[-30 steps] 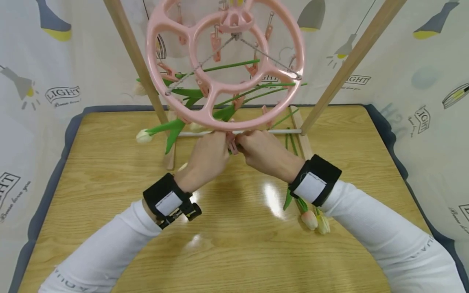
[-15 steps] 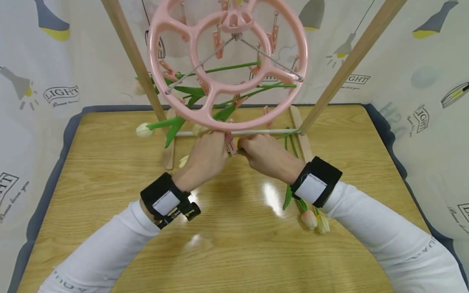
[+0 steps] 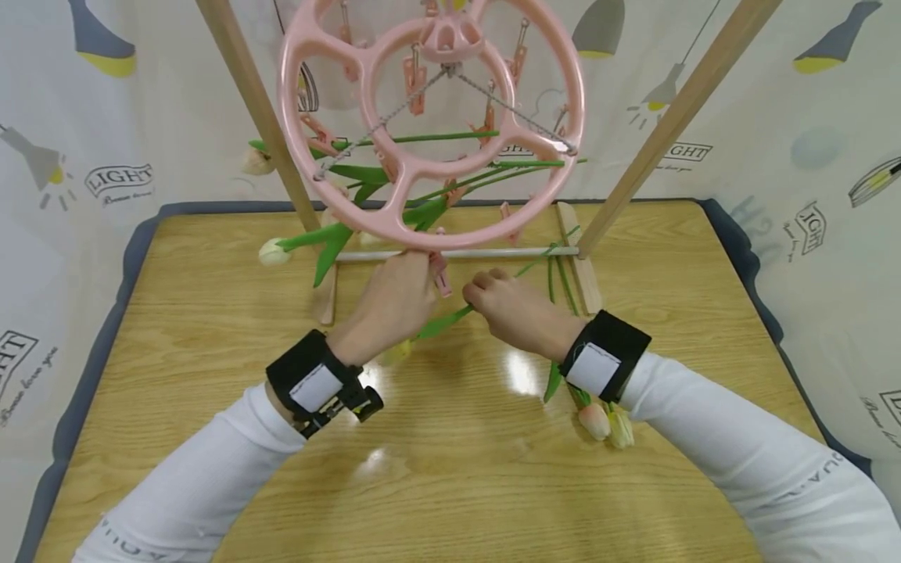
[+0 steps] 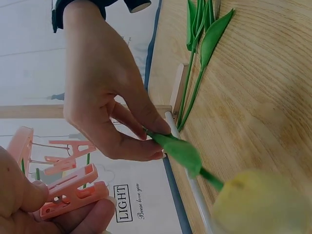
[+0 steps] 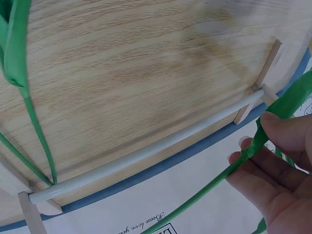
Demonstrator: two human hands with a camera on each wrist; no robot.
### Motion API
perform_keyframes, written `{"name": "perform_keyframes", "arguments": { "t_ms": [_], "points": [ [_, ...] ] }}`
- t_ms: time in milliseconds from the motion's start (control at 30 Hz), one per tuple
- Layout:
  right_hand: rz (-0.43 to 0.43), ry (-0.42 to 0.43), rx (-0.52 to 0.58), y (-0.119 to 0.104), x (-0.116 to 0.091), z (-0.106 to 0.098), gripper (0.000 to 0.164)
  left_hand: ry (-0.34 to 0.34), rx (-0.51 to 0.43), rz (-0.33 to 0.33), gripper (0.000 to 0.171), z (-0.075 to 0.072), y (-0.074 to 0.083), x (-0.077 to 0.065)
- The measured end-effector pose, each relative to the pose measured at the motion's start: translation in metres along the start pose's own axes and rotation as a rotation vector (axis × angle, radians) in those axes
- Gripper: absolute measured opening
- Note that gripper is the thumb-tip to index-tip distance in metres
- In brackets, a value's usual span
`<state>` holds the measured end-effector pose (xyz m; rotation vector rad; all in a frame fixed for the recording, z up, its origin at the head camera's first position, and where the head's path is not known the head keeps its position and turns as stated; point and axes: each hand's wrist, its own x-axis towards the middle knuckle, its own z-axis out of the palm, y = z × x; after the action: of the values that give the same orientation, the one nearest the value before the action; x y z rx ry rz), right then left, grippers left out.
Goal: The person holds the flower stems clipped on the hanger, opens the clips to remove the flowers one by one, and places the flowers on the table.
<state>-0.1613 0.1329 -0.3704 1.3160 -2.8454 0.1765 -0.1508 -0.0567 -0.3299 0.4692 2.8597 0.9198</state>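
Below the front rim of a pink round hanger (image 3: 486, 238), my left hand (image 3: 394, 297) grips a pink clothespin (image 3: 440, 275). The left wrist view has this clothespin (image 4: 73, 192) between thumb and fingers, with nothing in its mouth. My right hand (image 3: 519, 309) pinches a yellow tulip by its green stem and leaf (image 3: 446, 320), just right of the clothespin and apart from it. The tulip's pale yellow bloom (image 4: 258, 202) points left, partly behind my left hand in the head view. In the right wrist view, its stem (image 5: 195, 195) runs out past my fingertips (image 5: 234, 158).
Several tulips (image 3: 274, 250) lie sideways in the hanger's other clothespins. Pink and yellow tulips (image 3: 594, 422) lie on the wooden table (image 3: 450, 485) at the right. Wooden posts (image 3: 679, 117) and a white crossbar (image 3: 507, 252) stand around the hanger.
My right hand has drawn back from the clothespin, right and toward me, with the tulip. The tulip's leaf and bloom now show below my left hand, which stays at the clothespin.
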Motion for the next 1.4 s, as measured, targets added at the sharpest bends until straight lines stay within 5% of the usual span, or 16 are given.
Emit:
{"name": "perform_keyframes", "arguments": {
  "t_ms": [200, 533, 967, 1167, 1400],
  "points": [
    [-0.031, 0.000, -0.008, 0.006, -0.006, 0.002, 0.023, 0.003, 0.005, 0.000, 0.032, 0.000, -0.001, 0.001],
    [-0.092, 0.056, 0.023, 0.019, -0.019, 0.006, 0.013, -0.006, -0.036, -0.005, 0.032, 0.000, -0.002, 0.001],
    [-0.247, 0.258, -0.099, 0.032, -0.030, 0.010, 0.011, -0.010, -0.044, -0.004, 0.032, 0.002, -0.003, 0.001],
    [-0.294, 0.180, -0.104, 0.035, -0.043, 0.012, 0.018, -0.001, -0.050, 0.002, 0.030, 0.002, -0.003, 0.001],
    [-0.130, 0.041, 0.148, 0.039, -0.057, 0.015, 0.016, -0.006, -0.059, -0.013, 0.031, 0.002, -0.003, 0.002]
  ]
}}
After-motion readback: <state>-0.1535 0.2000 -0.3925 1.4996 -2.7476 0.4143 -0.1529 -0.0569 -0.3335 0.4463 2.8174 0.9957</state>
